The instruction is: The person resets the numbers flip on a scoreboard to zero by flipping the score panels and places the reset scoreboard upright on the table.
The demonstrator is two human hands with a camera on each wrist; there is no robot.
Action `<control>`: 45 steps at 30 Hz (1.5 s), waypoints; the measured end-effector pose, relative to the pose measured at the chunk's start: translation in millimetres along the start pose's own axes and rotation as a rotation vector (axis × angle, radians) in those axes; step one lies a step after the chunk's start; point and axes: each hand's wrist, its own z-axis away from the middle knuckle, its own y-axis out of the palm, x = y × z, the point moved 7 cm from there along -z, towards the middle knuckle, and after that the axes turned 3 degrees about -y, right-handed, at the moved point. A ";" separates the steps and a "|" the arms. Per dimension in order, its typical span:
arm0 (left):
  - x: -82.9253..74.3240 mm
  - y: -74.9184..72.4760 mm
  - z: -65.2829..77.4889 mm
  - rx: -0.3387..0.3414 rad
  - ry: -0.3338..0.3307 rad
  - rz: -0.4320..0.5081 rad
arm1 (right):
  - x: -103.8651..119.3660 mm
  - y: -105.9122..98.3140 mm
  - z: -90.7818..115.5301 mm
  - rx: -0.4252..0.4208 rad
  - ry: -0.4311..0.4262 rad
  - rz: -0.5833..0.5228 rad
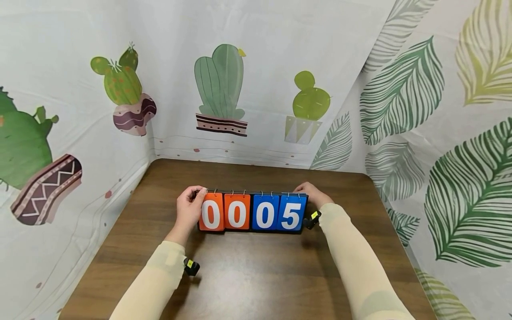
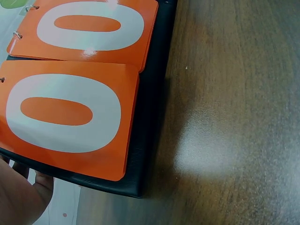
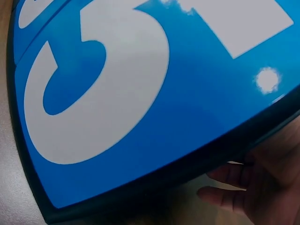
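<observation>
A tabletop flip scoreboard (image 1: 251,212) stands on the wooden table, its cards facing me and reading 00 on orange and 05 on blue. My left hand (image 1: 190,210) grips its upper left corner, thumb at the front and fingers behind. At the upper right corner my right hand (image 1: 315,194) holds the board, with part of the fingers hidden behind it. The left wrist view shows an orange zero card (image 2: 70,161) on the black backing. In the right wrist view the blue 5 card (image 3: 187,112) fills most of the picture, and curled fingers (image 3: 229,199) show past the black edge.
The brown table (image 1: 248,275) extends in front of the scoreboard and to both sides. Behind it hangs a white cloth (image 1: 172,80) printed with cacti, and a leaf-printed cloth (image 1: 404,186) hangs on the right. Small black cameras are strapped to both wrists.
</observation>
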 end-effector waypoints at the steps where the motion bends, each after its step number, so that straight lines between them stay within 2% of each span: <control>1: 0.0 -0.1 0.1 -0.002 0.000 -0.002 | 0.3 0.1 -0.1 -0.003 -0.003 0.001; 7: 0.2 0.6 -0.4 -0.003 0.021 -0.002 | 1.1 -4.7 -3.0 -0.063 -0.043 0.044; 15: 1.3 1.2 -0.6 -0.002 0.016 -0.008 | 1.6 -8.6 -3.3 -0.112 -0.026 0.023; 29: 1.4 1.2 -0.4 -0.004 0.017 0.003 | 6.3 -16.2 -0.7 -0.201 -0.049 0.064; 38: 2.9 1.2 -0.8 0.006 -0.006 0.006 | 3.0 -12.1 1.0 -0.098 -0.021 0.111; 42: 3.1 1.0 -0.9 0.009 -0.002 0.003 | 6.0 -17.4 2.2 -0.112 -0.023 0.038; 45: 3.3 0.9 -0.6 0.010 0.000 0.003 | 6.3 -22.9 0.6 -0.121 0.018 -0.172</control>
